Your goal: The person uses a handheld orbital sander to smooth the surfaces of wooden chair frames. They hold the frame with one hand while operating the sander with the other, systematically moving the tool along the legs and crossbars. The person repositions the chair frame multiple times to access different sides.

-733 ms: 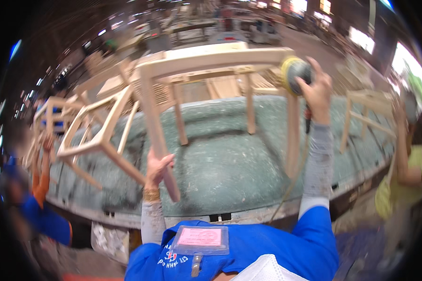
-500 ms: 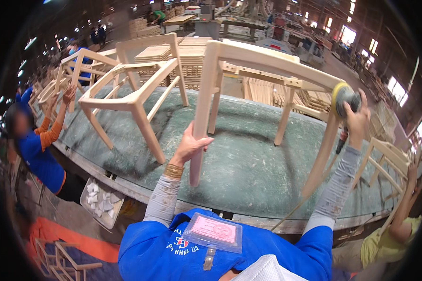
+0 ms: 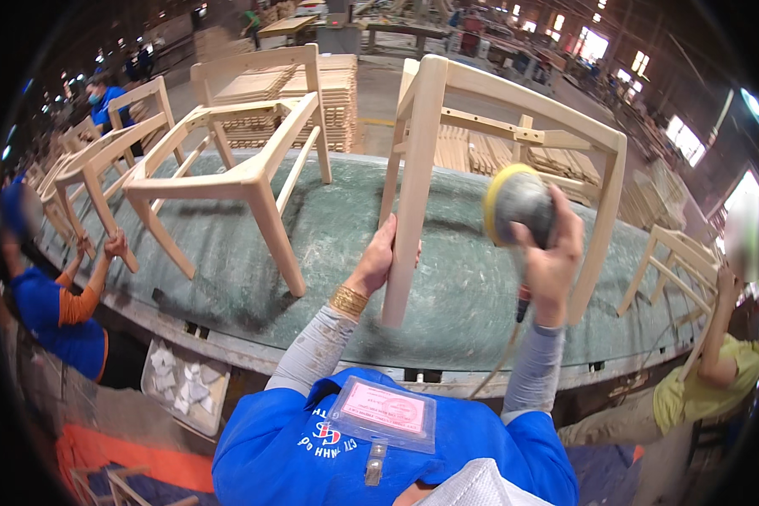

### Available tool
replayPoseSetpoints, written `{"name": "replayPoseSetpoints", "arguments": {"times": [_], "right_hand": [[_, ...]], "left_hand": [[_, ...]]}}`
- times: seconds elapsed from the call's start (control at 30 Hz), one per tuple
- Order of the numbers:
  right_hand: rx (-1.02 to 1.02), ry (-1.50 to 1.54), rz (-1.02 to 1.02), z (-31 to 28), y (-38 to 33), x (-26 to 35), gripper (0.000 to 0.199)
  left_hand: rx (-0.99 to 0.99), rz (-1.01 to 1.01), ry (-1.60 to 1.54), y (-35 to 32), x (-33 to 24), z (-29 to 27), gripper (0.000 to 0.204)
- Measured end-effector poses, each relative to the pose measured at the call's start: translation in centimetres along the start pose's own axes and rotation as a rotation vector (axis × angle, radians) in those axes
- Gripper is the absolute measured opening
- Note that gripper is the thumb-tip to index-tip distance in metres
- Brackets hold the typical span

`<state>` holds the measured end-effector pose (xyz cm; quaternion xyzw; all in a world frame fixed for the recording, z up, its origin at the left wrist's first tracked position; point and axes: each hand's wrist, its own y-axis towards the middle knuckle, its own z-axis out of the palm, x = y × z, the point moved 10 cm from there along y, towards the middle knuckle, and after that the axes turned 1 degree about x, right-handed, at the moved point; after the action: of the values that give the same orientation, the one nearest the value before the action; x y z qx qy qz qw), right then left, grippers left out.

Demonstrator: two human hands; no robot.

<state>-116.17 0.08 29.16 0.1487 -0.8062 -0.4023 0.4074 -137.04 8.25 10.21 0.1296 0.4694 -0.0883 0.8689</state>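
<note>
A pale wooden chair frame [image 3: 420,181] stands on the green-topped workbench [image 3: 329,244] in front of me. My left hand [image 3: 379,257] is closed round its near left leg. In my right hand [image 3: 552,261] is a round orbital sander [image 3: 521,202] with a yellow pad edge and a grey body, blurred by motion. The sander is held between the chair's two near legs, its pad facing left and apart from the wood as far as I can see. A hose [image 3: 502,363] trails from it toward the bench edge.
Another chair frame [image 3: 261,190] stands left on the bench. A co-worker in blue [image 3: 59,316] holds a frame farther left; a co-worker in yellow-green [image 3: 717,379] handles one [image 3: 679,266] at right. A tray of white pieces [image 3: 181,379] sits below the bench edge. Stacked slats [image 3: 325,101] stand behind.
My right hand has brought the sander off the chair's right corner, leftward and down. The chair has turned and shifted a little, with my left hand still on its leg.
</note>
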Motion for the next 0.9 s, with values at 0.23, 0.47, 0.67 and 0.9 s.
{"name": "replayPoseSetpoints", "arguments": {"times": [0.23, 0.47, 0.67, 0.9], "right_hand": [[-0.034, -0.199, 0.014, 8.4, 2.1, 7.7, 0.065], [-0.034, -0.389, 0.079, 8.6, 0.4, 9.6, 0.066], [-0.049, -0.379, 0.11, 8.7, -0.6, 9.2, 0.067], [-0.081, -0.415, 0.183, 8.5, -0.1, 8.2, 0.068]], "left_hand": [[0.067, 0.016, -0.007, -1.0, 3.0, -1.1, 0.041], [0.133, -0.006, -0.029, -2.1, 3.3, -0.7, 0.043], [0.217, -0.082, -0.093, -1.7, 4.1, -0.7, 0.043], [0.3, -0.173, -0.155, -1.3, 4.0, -0.4, 0.044]]}}
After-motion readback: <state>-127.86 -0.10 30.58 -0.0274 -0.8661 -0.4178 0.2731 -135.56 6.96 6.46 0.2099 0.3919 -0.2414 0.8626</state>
